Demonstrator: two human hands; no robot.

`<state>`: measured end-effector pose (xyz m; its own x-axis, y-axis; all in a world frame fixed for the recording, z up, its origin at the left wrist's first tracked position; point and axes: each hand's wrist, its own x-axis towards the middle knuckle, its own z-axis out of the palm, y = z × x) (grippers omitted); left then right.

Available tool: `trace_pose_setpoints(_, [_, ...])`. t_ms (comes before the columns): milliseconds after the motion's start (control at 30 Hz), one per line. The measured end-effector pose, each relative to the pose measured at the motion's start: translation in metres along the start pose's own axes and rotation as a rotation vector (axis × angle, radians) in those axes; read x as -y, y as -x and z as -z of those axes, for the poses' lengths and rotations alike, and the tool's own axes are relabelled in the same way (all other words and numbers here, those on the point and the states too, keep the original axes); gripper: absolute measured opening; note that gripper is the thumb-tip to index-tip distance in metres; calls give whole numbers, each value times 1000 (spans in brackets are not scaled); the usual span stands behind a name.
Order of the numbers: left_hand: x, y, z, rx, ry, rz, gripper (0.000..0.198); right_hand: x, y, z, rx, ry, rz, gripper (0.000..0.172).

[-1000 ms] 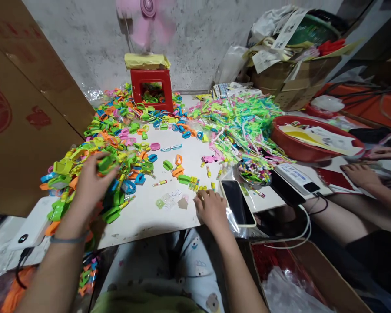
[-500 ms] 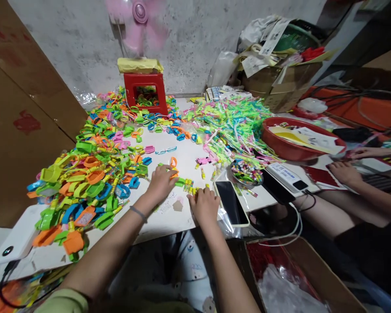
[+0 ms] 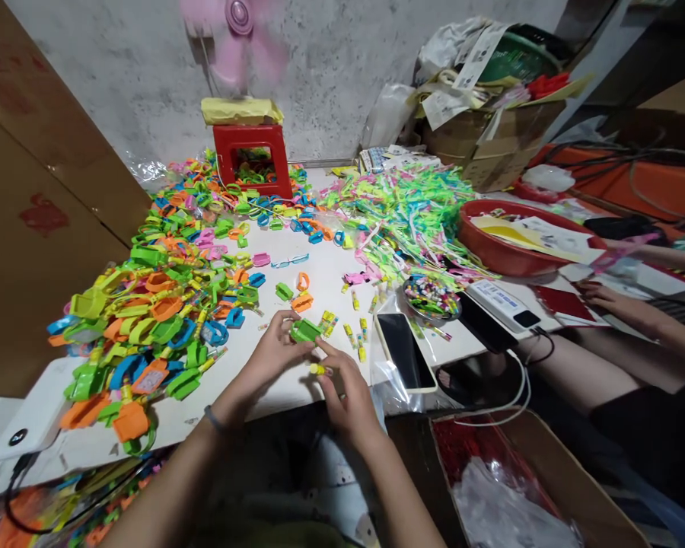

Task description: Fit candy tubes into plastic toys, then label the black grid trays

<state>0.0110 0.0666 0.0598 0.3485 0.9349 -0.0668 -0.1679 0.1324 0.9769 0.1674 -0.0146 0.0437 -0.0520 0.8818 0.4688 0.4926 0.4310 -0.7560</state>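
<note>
Tube [image 3: 319, 369], yellow-ended, was pinched in the nearly closed right grip [image 3: 349, 392] over the desk [image 3: 331, 266]. Just beyond, a green plastic piece [image 3: 305, 330] was held by the left grip [image 3: 275, 348], closed on its left end. Farther off, coloured pieces [image 3: 165, 308] were heaped about a red stool [image 3: 250, 136].

The held, chunky plastic piece [image 3: 305, 330] is bright green, the held, small cylindrical tube [image 3: 317, 369] vivid yellow at one end. The jumbled heap of plastic bands [image 3: 165, 308] mixes green, orange, blue, yellow and pink. The flat worktop [image 3: 325, 262] is white, the square-framed plastic stool [image 3: 248, 135] red, the bladed plastic fan [image 3: 240, 17] pink, the rough wall [image 3: 331, 76] grey with dark speckles.
</note>
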Motion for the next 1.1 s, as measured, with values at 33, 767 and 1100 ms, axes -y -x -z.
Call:
trace_pose_setpoints(33, [0,8,0,-20,111,44,56,4,3,-3,-7,-18,13,8])
trace_pose_setpoints(767, [-35,58,-9,-125,-338,-46,45,50,-16,28,-136,226,84,18])
trace_pose_setpoints(1100, [-43,67,-9,-118,-469,-111,45,47,-14,20,-210,154,76,8])
